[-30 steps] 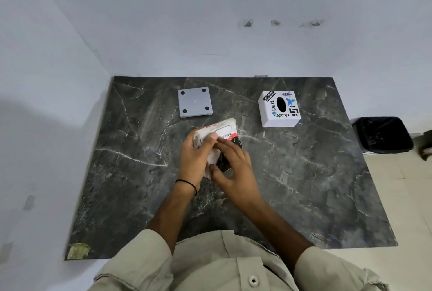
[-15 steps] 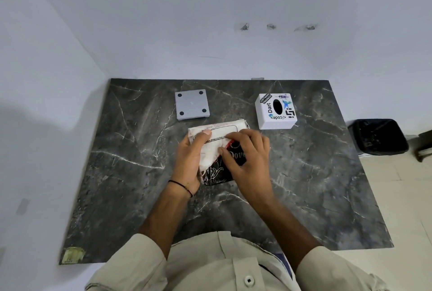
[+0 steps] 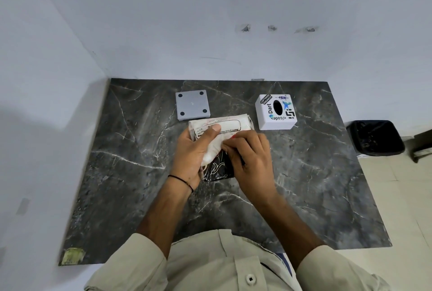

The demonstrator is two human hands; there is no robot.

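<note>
A soft tissue pack [image 3: 228, 125], white on its far side and black with pale scrollwork near me, lies at the middle of the dark marble table [image 3: 117, 173]. My left hand [image 3: 192, 152] grips its left end, thumb laid over the printed label. My right hand [image 3: 251, 159] covers the pack's right part with curled fingers that pinch the wrapper near the opening. The pack's middle is hidden under both hands.
A grey square plate [image 3: 192, 104] with black dots at its corners lies behind the pack. A white sticker-covered box [image 3: 277, 112] with an oval hole stands at the back right. A black bin [image 3: 375, 137] sits on the floor beyond the table's right edge. Walls close the left and back.
The pack has turned so its long side runs left to right. My right hand slid from the near end up onto the pack's right part; my left thumb shifted onto the label.
</note>
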